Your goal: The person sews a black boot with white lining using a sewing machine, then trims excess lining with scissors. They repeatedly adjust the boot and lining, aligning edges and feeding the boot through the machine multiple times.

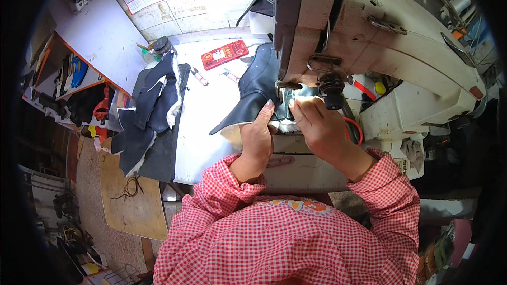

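A black leather shoe upper (253, 105) with pale fleece lining lies under the head of a white industrial sewing machine (356, 35). My left hand (258, 132) grips its near edge, thumb on top of the leather and fingers beneath. On the other side of the presser foot (281, 93), my right hand (319, 122) pinches the upper's edge between thumb and fingers. White fleece (287, 125) shows below the leather between both hands. The machine head hides part of the upper, and the needle cannot be made out.
More fleece-lined black leather pieces (158, 103) lie on a dark board (162, 158) to the left. Two thread snips (199, 76) and a red phone case (225, 54) rest on the white table (206, 107). A wooden board (132, 202) stands lower left.
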The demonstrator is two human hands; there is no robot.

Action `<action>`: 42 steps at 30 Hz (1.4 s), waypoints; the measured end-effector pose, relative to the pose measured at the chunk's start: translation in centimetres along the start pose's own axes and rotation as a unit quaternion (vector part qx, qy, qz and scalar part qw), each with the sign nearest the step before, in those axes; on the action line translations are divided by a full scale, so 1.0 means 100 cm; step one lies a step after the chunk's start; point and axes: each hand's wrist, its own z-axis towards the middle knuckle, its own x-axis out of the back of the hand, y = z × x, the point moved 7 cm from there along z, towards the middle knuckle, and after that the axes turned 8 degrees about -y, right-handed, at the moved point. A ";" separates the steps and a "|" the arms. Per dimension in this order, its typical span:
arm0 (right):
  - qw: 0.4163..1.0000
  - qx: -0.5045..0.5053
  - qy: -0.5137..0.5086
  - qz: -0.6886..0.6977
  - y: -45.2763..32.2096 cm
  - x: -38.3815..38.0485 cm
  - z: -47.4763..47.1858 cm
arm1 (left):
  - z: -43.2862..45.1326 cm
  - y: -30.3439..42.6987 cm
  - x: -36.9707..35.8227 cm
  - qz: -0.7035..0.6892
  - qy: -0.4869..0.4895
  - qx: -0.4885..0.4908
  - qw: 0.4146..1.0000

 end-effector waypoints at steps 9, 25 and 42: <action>0.999 -0.030 -0.026 0.008 0.006 -0.007 0.000 | 0.007 -0.005 0.002 0.010 0.035 0.018 0.999; 0.995 -0.061 -0.020 0.074 0.018 -0.011 -0.002 | 0.009 -0.008 0.001 0.009 0.045 0.028 0.999; 0.998 -0.019 0.002 0.052 0.015 -0.005 -0.003 | 0.012 -0.004 -0.004 -0.025 0.016 0.006 1.000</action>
